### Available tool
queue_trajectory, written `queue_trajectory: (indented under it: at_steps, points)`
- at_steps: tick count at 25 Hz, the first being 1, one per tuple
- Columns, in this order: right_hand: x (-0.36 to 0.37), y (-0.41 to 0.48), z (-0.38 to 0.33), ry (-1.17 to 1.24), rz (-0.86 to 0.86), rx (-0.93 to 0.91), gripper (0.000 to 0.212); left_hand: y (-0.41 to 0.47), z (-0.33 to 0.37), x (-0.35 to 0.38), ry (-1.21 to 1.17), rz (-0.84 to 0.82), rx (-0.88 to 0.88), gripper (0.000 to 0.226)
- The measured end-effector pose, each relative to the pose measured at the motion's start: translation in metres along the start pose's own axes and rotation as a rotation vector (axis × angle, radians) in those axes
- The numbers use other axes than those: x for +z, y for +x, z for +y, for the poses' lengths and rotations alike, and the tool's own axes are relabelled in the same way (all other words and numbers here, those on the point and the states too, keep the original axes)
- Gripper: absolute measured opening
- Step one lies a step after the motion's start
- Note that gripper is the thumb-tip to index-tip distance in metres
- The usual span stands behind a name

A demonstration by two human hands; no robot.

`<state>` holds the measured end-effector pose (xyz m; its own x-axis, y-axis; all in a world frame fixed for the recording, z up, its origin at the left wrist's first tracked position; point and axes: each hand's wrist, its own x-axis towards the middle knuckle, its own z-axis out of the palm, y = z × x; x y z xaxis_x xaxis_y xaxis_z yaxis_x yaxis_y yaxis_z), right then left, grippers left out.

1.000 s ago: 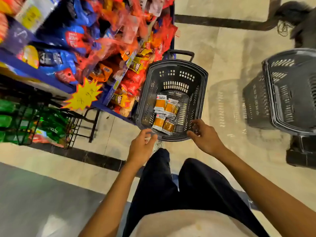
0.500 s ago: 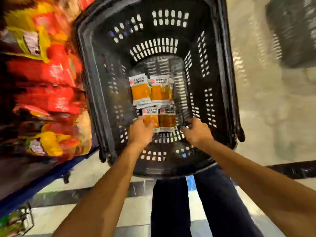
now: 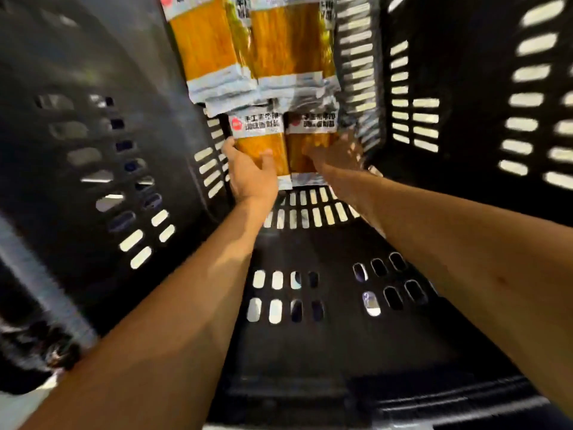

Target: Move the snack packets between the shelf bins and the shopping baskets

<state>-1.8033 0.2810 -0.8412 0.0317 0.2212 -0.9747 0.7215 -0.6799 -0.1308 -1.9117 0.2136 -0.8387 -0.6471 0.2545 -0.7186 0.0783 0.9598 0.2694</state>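
I am looking deep into a dark slotted shopping basket [image 3: 93,156]. Several orange snack packets with white labelled tops lie on its floor. My left hand [image 3: 251,175] wraps around the near left packet [image 3: 262,141], thumb on its front and fingers at its left edge. My right hand [image 3: 336,156] lies over the near right packet [image 3: 310,141], blurred, fingers spread across it. Two further stacks of packets [image 3: 248,48] lie beyond, toward the far end.
The basket's perforated walls rise on both sides, left wall [image 3: 130,187] and right wall [image 3: 527,97]. Its near wall [image 3: 310,293] sits under my forearms. A strip of pale floor [image 3: 18,408] shows at bottom left.
My view has dropped much closer into the basket. Both hands moved from its near rim down to the two nearest packets, the left one closing on its packet.
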Motion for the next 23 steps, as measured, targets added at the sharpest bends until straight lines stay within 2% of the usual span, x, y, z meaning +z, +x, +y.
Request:
queue_trajectory:
  at_steps: [3,6,7,10,16,19,21,22,23]
  points:
    - [-0.005,0.007,-0.006,-0.012,0.082,-0.031,0.055,0.008,-0.006,-0.004,-0.145,-0.185,-0.125,0.07]
    - [-0.01,0.013,-0.009,0.041,0.085,-0.024,0.054,0.019,-0.005,-0.009,-0.074,-0.318,-0.159,0.093]
    - [-0.013,0.015,-0.009,0.034,0.07,-0.015,0.054,0.022,-0.004,-0.01,-0.072,-0.346,-0.187,0.091]
    - [-0.021,0.018,-0.01,0.011,0.042,-0.016,0.062,0.027,0.004,-0.013,-0.078,-0.446,-0.272,0.067]
    - [-0.032,0.011,-0.017,-0.031,-0.004,0.005,0.068,0.009,0.004,-0.012,-0.25,-0.44,-0.292,0.074]
    - [-0.043,-0.016,-0.018,-0.006,-0.058,0.03,0.063,-0.01,0.012,-0.031,-0.29,-0.478,-0.327,0.101]
    - [-0.052,-0.042,-0.021,-0.007,-0.064,0.05,0.05,-0.026,0.017,-0.049,-0.356,-0.492,-0.331,0.084]
    - [-0.059,-0.058,-0.024,-0.018,-0.079,0.052,0.036,-0.038,0.024,-0.063,-0.359,-0.5,-0.347,0.085]
    - [-0.067,-0.078,-0.026,-0.009,-0.097,0.065,0.032,-0.053,0.032,-0.078,-0.358,-0.506,-0.365,0.1]
